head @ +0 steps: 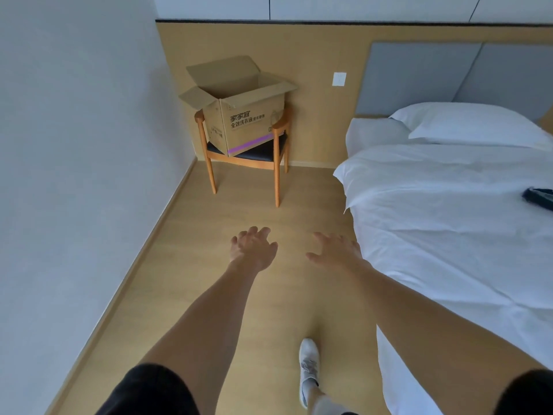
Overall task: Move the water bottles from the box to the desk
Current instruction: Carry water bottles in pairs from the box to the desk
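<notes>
Head view: left hand (253, 248) and right hand (336, 250) both spread wide, holding nothing. Box (236, 109) far ahead of hands, flaps up, on chair (276, 163); bottles hidden. Box sits crooked; rough grab may tip it.

Soft, even daylight fills the room, no harsh beams anywhere. The white bedding (449, 223) reads brightest, close to washed out on its upper folds, with gentle grey creases. The left wall (74, 145) takes a cool bluish cast, while the floor (239, 205) glows warm tan. Shadows are faint: a dim patch under the chair (245, 157), darker inside the open box (239, 106). Wide-angle bending is plain, the skirting and bed edge curving toward the frame's borders. Fine detail is slightly soft throughout, fingertips of both hands a touch smeared.
</notes>
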The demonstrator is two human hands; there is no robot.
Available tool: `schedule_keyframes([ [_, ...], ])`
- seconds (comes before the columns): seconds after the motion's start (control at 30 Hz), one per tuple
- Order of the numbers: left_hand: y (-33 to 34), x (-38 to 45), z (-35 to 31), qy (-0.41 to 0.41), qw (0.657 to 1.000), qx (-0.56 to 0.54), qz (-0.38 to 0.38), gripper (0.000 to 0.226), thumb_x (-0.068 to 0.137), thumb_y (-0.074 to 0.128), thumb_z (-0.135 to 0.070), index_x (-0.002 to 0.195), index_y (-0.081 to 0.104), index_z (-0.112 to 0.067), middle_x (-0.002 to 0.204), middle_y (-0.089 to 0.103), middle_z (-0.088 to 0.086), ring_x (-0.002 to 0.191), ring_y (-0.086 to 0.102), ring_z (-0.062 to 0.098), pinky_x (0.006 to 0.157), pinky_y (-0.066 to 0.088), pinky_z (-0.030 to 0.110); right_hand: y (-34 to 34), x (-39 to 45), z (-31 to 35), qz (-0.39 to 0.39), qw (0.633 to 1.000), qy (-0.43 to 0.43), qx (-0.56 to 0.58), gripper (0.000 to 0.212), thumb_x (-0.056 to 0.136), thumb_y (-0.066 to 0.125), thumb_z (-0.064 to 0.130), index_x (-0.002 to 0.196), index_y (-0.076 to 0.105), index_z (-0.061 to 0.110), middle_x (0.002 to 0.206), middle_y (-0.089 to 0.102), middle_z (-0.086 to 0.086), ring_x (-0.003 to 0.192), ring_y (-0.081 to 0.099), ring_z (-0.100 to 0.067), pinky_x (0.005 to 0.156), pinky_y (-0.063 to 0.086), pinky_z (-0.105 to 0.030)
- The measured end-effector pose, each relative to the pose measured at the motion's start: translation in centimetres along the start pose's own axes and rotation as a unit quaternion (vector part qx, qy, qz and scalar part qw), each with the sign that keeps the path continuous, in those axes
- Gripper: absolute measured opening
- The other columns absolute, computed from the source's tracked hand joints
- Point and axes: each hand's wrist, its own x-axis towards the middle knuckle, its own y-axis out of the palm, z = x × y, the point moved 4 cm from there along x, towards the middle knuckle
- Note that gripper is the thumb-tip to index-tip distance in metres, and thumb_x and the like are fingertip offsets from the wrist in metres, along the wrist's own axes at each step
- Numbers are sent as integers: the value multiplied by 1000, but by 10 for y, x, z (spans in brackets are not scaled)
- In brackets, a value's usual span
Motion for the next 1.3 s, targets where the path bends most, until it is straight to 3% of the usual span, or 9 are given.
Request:
schedule_keyframes([
  [0.3,-51,165,-3,-7,1000,28,-8,50,102,39,-47,149,41,-28,147,47,4,133,44,30,110,35,45,-49,168,9,1,999,-24,36,66,96,43,59,155,29,32,156,39,-7,145,32,-28,116,27,-47],
  [0.43,-92,252,-39,19,999,30,-32,49,102,40,-46,148,43,-28,145,50,4,132,47,29,109,38,47,-95,249,-9,-13,999,-11,42,67,97,43,60,156,28,33,155,40,-8,143,34,-30,114,28,-48],
  [0.63,-90,340,-94,62,997,50,-20,50,101,40,-48,147,43,-30,144,51,3,131,48,29,108,38,48,-114,320,-59,-14,998,18,66,68,92,44,62,153,31,34,149,47,-6,140,38,-30,110,31,-50],
  [0.97,-66,468,-264,219,972,82,32,55,96,45,-54,146,42,-32,143,52,4,131,49,29,107,38,49,-146,380,-212,-56,976,173,118,68,92,45,61,154,30,35,150,47,-4,140,39,-29,111,31,-47],
  [1.3,-71,597,-452,374,922,66,77,57,90,45,-44,146,44,-32,142,52,2,131,47,29,112,34,53,-206,446,-354,-98,926,330,156,64,92,47,59,149,37,33,145,50,-4,136,43,-28,111,32,-49],
])
